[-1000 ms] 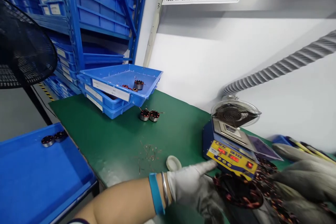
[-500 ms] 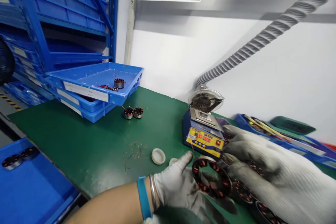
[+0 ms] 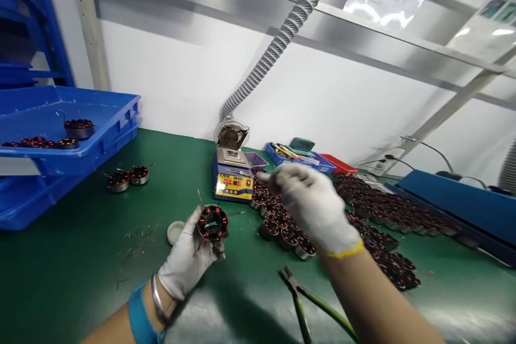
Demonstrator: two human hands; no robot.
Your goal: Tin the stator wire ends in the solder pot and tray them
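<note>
My gloved left hand (image 3: 191, 258) holds a ring-shaped copper-wound coil (image 3: 213, 223) upright, with thin wire ends sticking out from it. To the right, my gloved right hand (image 3: 308, 201) is raised over the rows of coils (image 3: 280, 220), its fingers curled together; whatever they grip is too blurred to make out. Behind the held coil stands a blue and yellow heating unit (image 3: 234, 185) with a lit red display. Green-handled pliers (image 3: 296, 287) lie on the green table below my right hand.
Stacked blue trays (image 3: 97, 145) at left hold some coils. Two coils (image 3: 128, 178) sit beside them. Wire scraps (image 3: 139, 242) and a small round dish (image 3: 175, 232) lie left of my left hand. Many more coils (image 3: 387, 209), a tool tray (image 3: 298, 157) and a red tray (image 3: 338, 163) are at right.
The view has swung right. My right hand has moved away from the coil in my left hand and lifted, its fingers drawn in. The pliers and rows of coils now show.
</note>
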